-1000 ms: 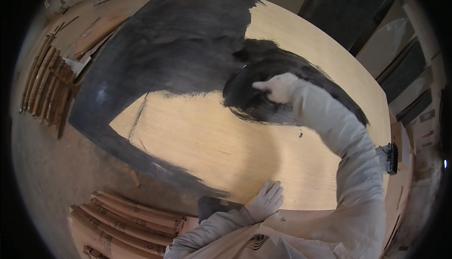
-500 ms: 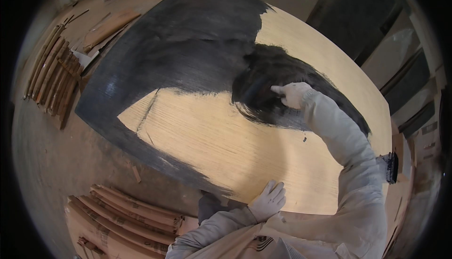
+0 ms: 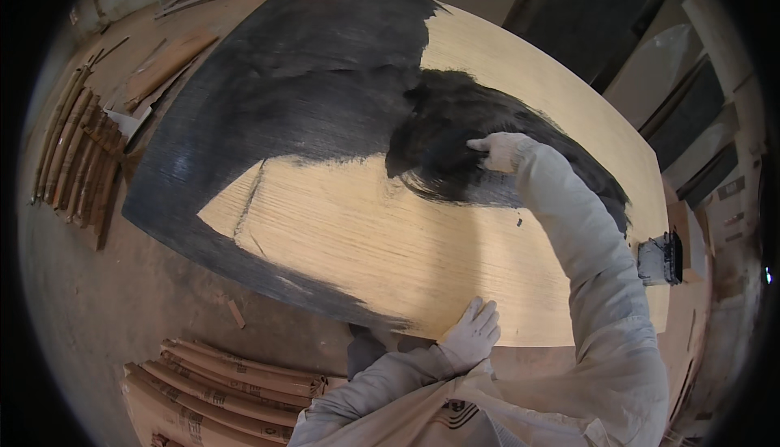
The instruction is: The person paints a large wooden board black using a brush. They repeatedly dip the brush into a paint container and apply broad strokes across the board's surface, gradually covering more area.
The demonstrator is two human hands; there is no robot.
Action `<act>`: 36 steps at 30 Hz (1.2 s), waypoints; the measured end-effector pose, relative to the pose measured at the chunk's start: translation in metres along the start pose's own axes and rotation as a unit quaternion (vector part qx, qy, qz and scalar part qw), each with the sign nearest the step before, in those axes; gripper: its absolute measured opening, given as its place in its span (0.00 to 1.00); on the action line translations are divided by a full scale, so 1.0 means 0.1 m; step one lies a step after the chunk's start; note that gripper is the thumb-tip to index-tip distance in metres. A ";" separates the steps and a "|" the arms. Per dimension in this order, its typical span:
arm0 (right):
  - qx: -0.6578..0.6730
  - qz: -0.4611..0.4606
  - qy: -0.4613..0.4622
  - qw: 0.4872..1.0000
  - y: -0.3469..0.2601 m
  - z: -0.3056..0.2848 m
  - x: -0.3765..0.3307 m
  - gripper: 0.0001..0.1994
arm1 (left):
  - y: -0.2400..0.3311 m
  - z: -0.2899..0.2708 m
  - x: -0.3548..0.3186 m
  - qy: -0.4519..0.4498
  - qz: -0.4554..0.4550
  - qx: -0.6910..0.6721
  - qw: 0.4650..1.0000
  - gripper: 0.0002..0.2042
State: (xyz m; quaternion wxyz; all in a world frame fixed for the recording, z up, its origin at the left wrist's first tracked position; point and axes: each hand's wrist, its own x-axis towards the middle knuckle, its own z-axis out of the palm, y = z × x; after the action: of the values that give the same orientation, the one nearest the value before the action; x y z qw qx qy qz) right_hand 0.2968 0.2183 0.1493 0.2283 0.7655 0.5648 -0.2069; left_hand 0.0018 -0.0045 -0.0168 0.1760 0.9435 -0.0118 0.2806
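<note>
Pale wood grain fills the middle of the frame: a large wooden panel (image 3: 382, 244) lies flat as the work surface, its upper left part and left edge already covered in black stain (image 3: 292, 98), with a darker wet patch (image 3: 455, 134) just right of centre. The right hand (image 3: 501, 151), gloved in white, sits at the right edge of that wet patch, fingers curled together and pressed down on the panel; whether it grips a cloth or pad underneath cannot be told. Its light grey sleeve (image 3: 597, 285) runs down to the lower right of the frame. The left hand (image 3: 471, 333), also gloved, rests flat with fingers spread on the bare wood at the panel's near edge, low and centre, holding nothing. A small dark-smeared container (image 3: 662, 259) stands at the panel's right edge. Stacks of curved wooden strips (image 3: 73, 155) lie on the floor at the far left, and more of them (image 3: 219, 374) at the lower left.
</note>
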 end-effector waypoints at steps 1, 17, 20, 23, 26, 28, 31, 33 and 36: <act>-0.013 -0.033 0.018 0.999 -0.09 0.05 0.03 0.34 | -0.01 0.03 -0.01 0.007 -0.005 0.000 1.000 0.19; 0.055 -0.054 -0.006 0.997 -1.59 0.25 -0.42 0.33 | -0.07 -0.04 -0.11 0.009 0.021 -0.082 0.996 0.15; 0.089 -0.003 -0.009 0.996 -1.67 0.32 -0.55 0.32 | -0.11 -0.12 -0.10 -0.008 0.035 -0.123 0.992 0.15; 0.143 0.063 0.004 0.988 -1.32 0.40 -0.26 0.34 | -0.08 -0.18 -0.09 -0.049 0.054 -0.172 0.982 0.13; 0.133 0.054 0.001 0.990 -1.79 0.24 -0.17 0.33 | -0.08 -0.45 -0.03 -0.114 0.011 -0.196 0.974 0.12; 0.130 0.031 0.006 0.991 -2.29 0.21 -0.24 0.32 | 0.03 -0.70 0.04 -0.275 -0.141 -0.298 0.903 0.12; 0.126 0.019 0.008 0.992 -2.57 0.28 -0.44 0.31 | 0.06 -0.46 -0.20 -0.143 -0.094 -0.328 0.929 0.13; 0.154 0.037 -0.013 0.987 -2.21 0.24 -0.32 0.30 | 0.09 -0.42 -0.33 -0.067 -0.012 -0.302 0.951 0.14; 0.235 0.100 -0.027 0.966 -2.16 0.05 -0.37 0.26 | 0.17 -0.40 -0.40 -0.169 -0.028 -0.270 0.947 0.14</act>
State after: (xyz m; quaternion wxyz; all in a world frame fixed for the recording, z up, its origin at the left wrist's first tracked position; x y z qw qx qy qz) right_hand 0.0788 0.2429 0.1411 0.0766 0.8442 0.4146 -0.3311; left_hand -0.0549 -0.0095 -0.0013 0.4271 0.8943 -0.0907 0.0980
